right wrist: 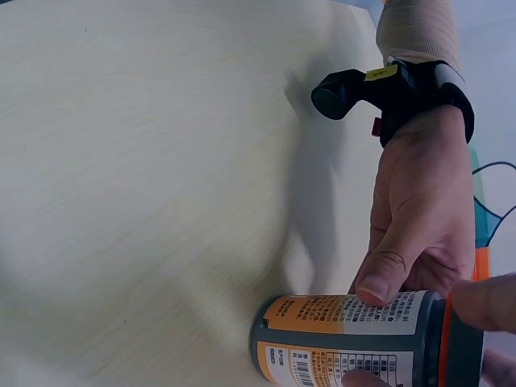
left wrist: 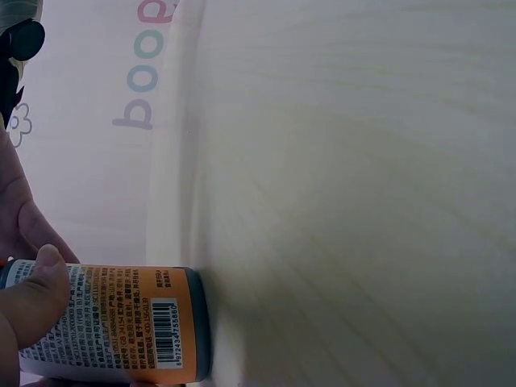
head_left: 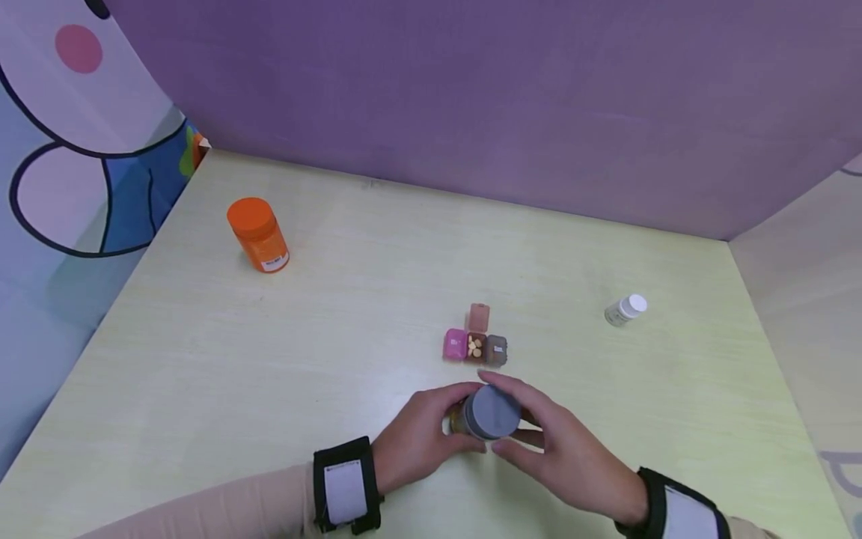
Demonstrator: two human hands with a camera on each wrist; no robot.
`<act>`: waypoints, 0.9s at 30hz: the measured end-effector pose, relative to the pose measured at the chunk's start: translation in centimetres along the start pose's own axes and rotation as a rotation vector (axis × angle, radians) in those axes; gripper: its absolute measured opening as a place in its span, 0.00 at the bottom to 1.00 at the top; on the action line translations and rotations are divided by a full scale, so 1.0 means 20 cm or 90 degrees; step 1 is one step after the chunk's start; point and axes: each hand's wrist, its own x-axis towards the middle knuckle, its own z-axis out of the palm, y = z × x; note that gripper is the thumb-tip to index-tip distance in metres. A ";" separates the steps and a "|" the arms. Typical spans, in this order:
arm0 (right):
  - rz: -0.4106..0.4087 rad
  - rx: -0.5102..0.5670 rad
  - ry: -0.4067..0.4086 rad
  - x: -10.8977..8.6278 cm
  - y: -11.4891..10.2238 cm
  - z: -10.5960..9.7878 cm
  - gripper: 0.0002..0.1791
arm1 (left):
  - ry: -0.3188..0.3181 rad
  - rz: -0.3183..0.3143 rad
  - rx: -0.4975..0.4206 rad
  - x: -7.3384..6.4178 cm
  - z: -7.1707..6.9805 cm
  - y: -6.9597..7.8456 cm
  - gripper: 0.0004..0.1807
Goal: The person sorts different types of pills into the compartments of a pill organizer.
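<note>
Wrapped the left hand [head_left: 420, 434] round the body of a cylindrical jar [right wrist: 347, 339] in orange, white and dark grey, with the thumb [left wrist: 42, 290] pressed on the printed label [left wrist: 121, 314], likely to steady the body against turning. Curved the right hand [head_left: 572, 453] about the round dark grey lid [head_left: 497, 412], pinching with thumb and fingers, perhaps for a firm hold on the lid apart from the body. Held the jar apparently near upright at the pale, smooth worktop [head_left: 323, 314], probably to avoid spilling; could not tell base contact from a slight lift. Had a small, plastic-looking organiser [head_left: 497, 350] in pink, brown and grey just beyond the jar, presumably for easy reach. Found small pale pieces [head_left: 474, 346], perhaps tablets, in its brown middle compartment [head_left: 476, 361], with a square dusky-pink flap [head_left: 479, 317] on the side away from the jar, apparently folded back for access. Had a small pale bottle [head_left: 616, 314] with a white cap [head_left: 636, 303] beyond and right of the jar, and an orange bottle [head_left: 266, 248] with an orange lid [head_left: 251, 215] beyond and left, both well apart, probably for working room.
</note>
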 end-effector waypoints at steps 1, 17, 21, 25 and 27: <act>-0.007 -0.005 0.001 0.00 0.00 0.00 0.40 | 0.001 0.001 0.000 0.00 0.00 0.00 0.33; 0.015 0.017 0.039 0.01 -0.01 0.02 0.42 | 0.002 -0.001 -0.003 0.00 0.00 0.01 0.32; 0.011 0.004 0.038 0.01 -0.01 0.02 0.39 | 0.002 -0.002 0.002 0.00 0.00 0.01 0.33; 0.026 0.017 0.042 0.02 -0.01 0.02 0.33 | 0.000 -0.006 -0.003 0.00 0.00 0.01 0.32; 0.043 0.031 0.045 0.02 -0.01 0.02 0.33 | 0.000 -0.006 -0.005 0.00 0.00 0.01 0.31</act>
